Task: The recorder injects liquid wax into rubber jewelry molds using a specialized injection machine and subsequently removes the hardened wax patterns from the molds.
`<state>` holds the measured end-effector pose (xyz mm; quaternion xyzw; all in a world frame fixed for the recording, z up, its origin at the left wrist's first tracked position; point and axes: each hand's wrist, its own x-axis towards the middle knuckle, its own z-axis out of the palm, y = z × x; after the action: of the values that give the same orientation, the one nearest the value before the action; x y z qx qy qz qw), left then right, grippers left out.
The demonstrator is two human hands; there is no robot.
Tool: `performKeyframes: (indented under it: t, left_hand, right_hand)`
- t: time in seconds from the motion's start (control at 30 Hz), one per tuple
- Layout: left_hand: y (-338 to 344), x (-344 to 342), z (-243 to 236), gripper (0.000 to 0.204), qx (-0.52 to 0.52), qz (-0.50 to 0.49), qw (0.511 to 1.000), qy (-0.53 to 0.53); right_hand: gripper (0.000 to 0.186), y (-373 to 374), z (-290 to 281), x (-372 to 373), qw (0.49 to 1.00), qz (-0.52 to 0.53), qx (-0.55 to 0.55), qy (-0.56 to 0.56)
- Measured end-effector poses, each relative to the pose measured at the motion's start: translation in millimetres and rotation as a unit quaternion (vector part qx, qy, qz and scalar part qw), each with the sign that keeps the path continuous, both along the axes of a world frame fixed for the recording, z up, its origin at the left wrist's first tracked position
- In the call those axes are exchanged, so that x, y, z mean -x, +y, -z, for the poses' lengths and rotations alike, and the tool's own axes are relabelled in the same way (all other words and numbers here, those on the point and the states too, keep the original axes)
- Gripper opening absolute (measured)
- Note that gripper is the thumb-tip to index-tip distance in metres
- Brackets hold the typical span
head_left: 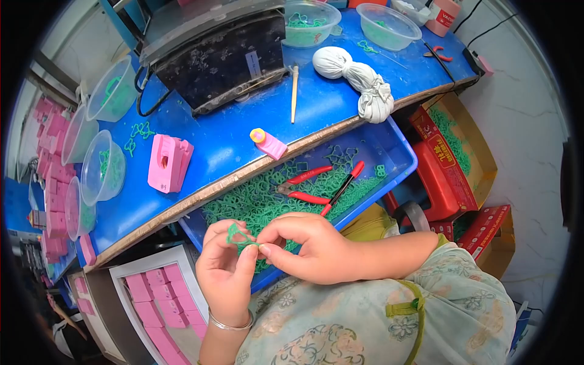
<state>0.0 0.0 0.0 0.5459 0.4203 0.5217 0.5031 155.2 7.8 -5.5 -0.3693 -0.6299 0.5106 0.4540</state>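
Note:
My left hand, with a bangle at its wrist, pinches a thin, looped green piece between thumb and fingers. The thumb and forefinger of my right hand grip the lower end of that same piece. Both hands are above the near edge of a blue tray heaped with small green looped pieces. Red-handled cutters lie jaws apart on the heap, with a slim red-and-black tool beside them.
Beyond the tray, a blue worktable holds a pink mould, a smaller pink block, a black machine, a wooden-handled tool and a knotted white cloth bundle. Clear bowls line the edges. Cartons stand right.

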Motion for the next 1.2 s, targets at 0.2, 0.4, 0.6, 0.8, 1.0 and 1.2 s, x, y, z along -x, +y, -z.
performKeyframes:
  t: [0.2, 0.4, 0.6, 0.8, 1.0, 1.2]
  left_hand:
    - [-0.2, -1.7, 6.0, 0.017, 0.016, -0.037, 0.999, -0.003]
    - [-1.1, 3.2, 1.8, 0.016, -0.348, -0.088, 0.846, 0.395]
    - [-2.1, -1.3, 4.9, 0.013, -0.238, -0.107, 0.938, 0.228]
    - [-6.0, -1.5, 22.4, 0.012, 0.024, -0.042, 0.993, -0.112]
    - [-5.7, -0.4, 14.5, 0.026, 0.000, -0.054, 0.998, 0.009]
    - [-6.7, 14.4, 5.9, 0.023, 0.019, -0.001, 0.998, -0.061]
  right_hand:
    - [0.010, 2.9, 0.4, 2.4, 1.000, 0.008, -0.014, -0.010]
    - [0.014, 14.6, 1.2, 1.3, 0.889, -0.165, 0.371, 0.212]
    - [0.022, 13.7, 27.6, 6.1, 0.855, -0.112, 0.451, 0.230]
    - [0.007, 7.1, 4.6, 7.1, 0.993, -0.002, 0.029, 0.114]
    - [0.015, 12.9, 1.9, 1.6, 0.989, 0.000, -0.149, -0.009]
    - [0.013, 11.1, -5.1, -3.6, 0.983, -0.002, -0.172, -0.063]
